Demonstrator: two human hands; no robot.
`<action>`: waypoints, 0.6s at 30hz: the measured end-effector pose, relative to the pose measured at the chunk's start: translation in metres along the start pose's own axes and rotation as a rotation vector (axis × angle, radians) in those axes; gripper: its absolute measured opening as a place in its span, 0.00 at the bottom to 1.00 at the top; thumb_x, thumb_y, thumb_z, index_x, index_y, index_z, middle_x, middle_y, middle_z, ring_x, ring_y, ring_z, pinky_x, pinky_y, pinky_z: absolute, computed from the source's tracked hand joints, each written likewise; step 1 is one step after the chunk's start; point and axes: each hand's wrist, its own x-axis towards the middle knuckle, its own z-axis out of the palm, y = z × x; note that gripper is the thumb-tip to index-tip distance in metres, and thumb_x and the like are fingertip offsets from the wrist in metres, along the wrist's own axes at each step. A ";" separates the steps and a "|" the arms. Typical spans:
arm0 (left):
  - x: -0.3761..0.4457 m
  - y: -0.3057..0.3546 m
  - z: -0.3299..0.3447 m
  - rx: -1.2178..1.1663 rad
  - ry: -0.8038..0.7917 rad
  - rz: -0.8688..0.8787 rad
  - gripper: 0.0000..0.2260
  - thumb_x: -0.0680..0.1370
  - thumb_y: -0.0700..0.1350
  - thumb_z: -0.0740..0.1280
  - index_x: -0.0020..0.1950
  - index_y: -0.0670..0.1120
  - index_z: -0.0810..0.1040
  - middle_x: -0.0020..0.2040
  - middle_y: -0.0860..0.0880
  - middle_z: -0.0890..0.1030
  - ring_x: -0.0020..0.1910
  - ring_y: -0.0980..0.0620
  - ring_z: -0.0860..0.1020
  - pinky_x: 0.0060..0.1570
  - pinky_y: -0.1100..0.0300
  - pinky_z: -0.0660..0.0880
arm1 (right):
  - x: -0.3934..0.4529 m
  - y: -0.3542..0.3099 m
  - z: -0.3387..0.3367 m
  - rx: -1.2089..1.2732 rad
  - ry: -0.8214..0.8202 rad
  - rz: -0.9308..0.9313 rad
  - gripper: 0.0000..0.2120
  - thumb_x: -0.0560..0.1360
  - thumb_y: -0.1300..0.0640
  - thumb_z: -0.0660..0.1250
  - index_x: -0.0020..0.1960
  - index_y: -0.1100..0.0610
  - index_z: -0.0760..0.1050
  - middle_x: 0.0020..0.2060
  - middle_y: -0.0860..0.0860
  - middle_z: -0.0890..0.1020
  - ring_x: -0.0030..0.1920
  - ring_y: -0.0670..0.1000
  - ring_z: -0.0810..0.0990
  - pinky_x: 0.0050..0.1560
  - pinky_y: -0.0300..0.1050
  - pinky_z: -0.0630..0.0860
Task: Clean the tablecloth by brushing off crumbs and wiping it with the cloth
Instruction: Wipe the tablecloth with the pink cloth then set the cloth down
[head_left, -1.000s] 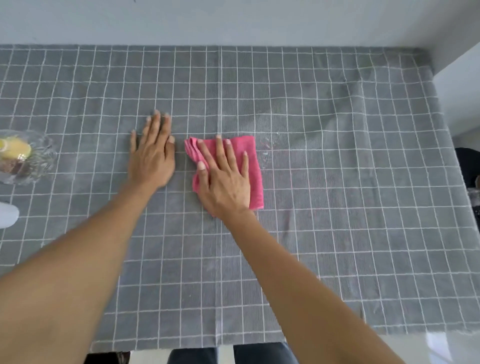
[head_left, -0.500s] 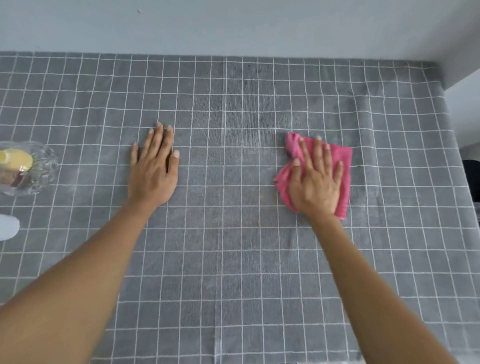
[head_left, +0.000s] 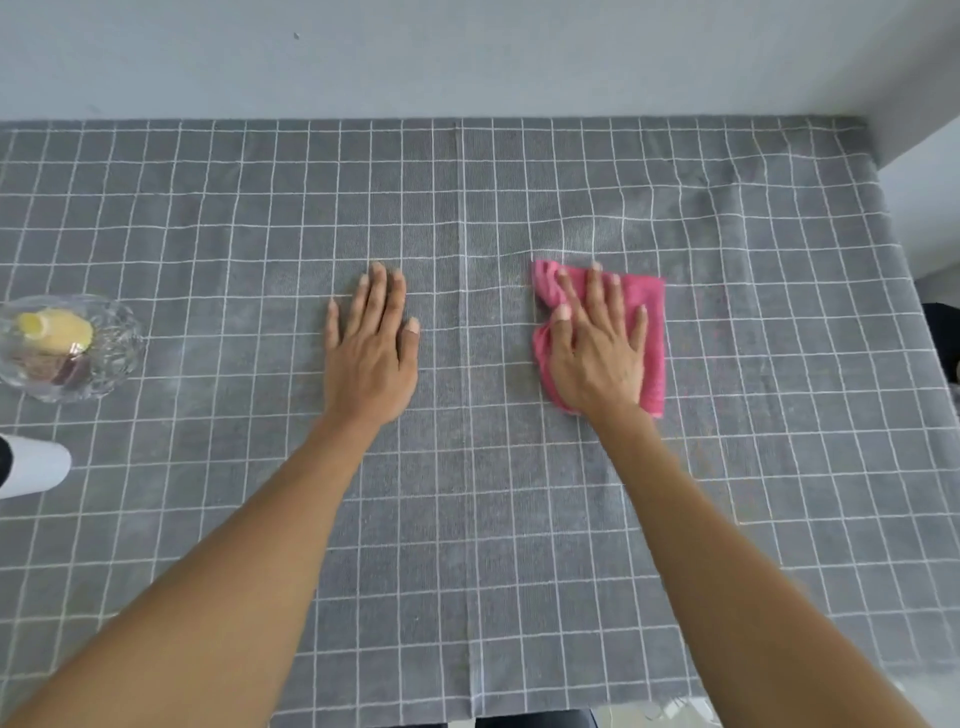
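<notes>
A grey tablecloth (head_left: 467, 519) with a white grid covers the table. A pink cloth (head_left: 652, 332) lies flat on it, right of centre. My right hand (head_left: 597, 353) presses on the pink cloth with straight, spread fingers, covering most of it. My left hand (head_left: 371, 353) rests flat on the tablecloth to the left of the cloth, fingers straight and together. The tablecloth ripples slightly beyond the pink cloth.
A clear glass bowl (head_left: 111, 364) holding a yellow item and darker pieces stands at the left edge. A white object (head_left: 31, 467) pokes in below it. A pale wall runs along the table's far side, and the tablecloth ends at the right.
My right hand has slid the pink cloth from beside my left hand to the right across the tablecloth. The left hand stays planted in place.
</notes>
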 end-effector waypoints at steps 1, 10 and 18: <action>0.000 0.000 0.001 0.004 0.010 -0.001 0.25 0.82 0.53 0.39 0.78 0.50 0.43 0.79 0.51 0.44 0.77 0.54 0.42 0.75 0.47 0.40 | -0.003 -0.016 0.004 0.012 -0.019 -0.056 0.24 0.81 0.43 0.35 0.77 0.41 0.39 0.77 0.47 0.40 0.76 0.50 0.36 0.74 0.58 0.34; -0.001 0.000 0.000 -0.035 0.043 0.006 0.24 0.82 0.51 0.39 0.79 0.50 0.46 0.79 0.52 0.46 0.77 0.55 0.44 0.75 0.48 0.41 | -0.005 -0.049 0.026 -0.043 0.002 -0.270 0.23 0.83 0.46 0.42 0.78 0.42 0.47 0.78 0.44 0.46 0.78 0.48 0.42 0.76 0.55 0.38; -0.001 -0.001 0.000 -0.054 0.026 0.015 0.23 0.82 0.51 0.39 0.78 0.51 0.44 0.78 0.53 0.44 0.77 0.55 0.43 0.75 0.48 0.41 | 0.013 0.037 -0.007 -0.112 0.002 0.006 0.24 0.82 0.44 0.36 0.77 0.41 0.37 0.77 0.45 0.40 0.77 0.49 0.37 0.75 0.56 0.35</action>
